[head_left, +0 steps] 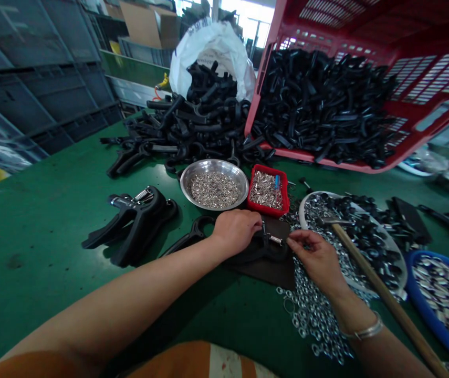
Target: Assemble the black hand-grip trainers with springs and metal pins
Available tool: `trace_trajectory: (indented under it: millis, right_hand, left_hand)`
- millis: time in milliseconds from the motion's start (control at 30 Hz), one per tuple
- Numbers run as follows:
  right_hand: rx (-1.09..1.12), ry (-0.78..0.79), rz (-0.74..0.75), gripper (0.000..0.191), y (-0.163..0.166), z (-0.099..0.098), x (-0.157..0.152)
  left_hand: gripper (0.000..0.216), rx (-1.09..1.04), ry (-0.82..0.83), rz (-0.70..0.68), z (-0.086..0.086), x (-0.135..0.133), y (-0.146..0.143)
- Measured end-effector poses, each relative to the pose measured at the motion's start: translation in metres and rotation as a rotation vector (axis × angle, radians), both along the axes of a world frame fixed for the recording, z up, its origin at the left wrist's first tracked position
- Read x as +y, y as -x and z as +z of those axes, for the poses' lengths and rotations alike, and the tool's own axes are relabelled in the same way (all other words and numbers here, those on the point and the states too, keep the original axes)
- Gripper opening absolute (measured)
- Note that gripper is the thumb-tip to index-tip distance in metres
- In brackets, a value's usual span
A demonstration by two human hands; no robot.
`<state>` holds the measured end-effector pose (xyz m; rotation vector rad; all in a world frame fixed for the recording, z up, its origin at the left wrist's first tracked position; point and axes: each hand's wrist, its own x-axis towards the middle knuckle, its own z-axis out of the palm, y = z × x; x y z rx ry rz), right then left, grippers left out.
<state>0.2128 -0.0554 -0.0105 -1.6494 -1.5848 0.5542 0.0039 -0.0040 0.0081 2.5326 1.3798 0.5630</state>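
Note:
A black hand grip strengthener [250,255] lies on a dark flat pad [273,274], with a short silver spring [275,240] across its upper part. My left hand [234,232] is closed over its left side, its fingertips beside a small upright metal pin. On the right, my right hand [321,260] has thumb and fingers pinched together at the end of the spring; whatever lies between them is too small to make out. Left of my left hand is a loose black handle [185,239]. Assembled hand grips [139,226] with springs stand further left.
Behind the pad sit a steel bowl [185,184] and red box [285,194] of small metal parts. A hammer [374,273] lies across a white tray [401,262]; loose nuts [306,310] spread nearby. A blue basin [413,268] and tipped red crate [256,105] flank them.

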Motion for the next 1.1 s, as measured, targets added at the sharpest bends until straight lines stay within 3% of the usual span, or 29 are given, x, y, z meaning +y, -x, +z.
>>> trace_trajectory:
  millis: [267,500,600,733,833,967,1100]
  right_hand:
    - [-0.229,-0.137,0.027,0.014,0.003,0.0,-0.002]
    - [-0.743,-0.473,0.331,0.017,0.007,0.004,-0.005]
    - [-0.847,-0.444,0.402,0.019,0.007,0.011,-0.003]
    - [-0.785,-0.258,0.484,0.016,0.002,0.027,0.003]
    - [-0.606,-0.172,0.452,0.017,0.005,0.039,0.006]
    - [-0.208,-0.222,0.263,0.019,0.026,0.041,0.005]
    - [0.011,-0.263,0.165,0.01,0.047,0.032,0.004]
  left_hand:
    - [0.015,-0.009,-0.003,0.002,-0.003,-0.001,0.0]
    - [0.018,0.004,-0.036,0.021,-0.005,-0.005,-0.002]
    - [0.018,-0.001,-0.037,0.028,-0.006,-0.006,-0.002]
    - [0.017,-0.083,0.013,0.035,-0.003,-0.005,0.0]
    - [0.017,-0.294,0.177,-0.008,0.004,-0.002,-0.001]
    - [0.019,-0.738,0.646,-0.142,0.013,-0.004,-0.006]
    - [0.026,-1.008,1.003,-0.064,0.016,-0.009,-0.007]
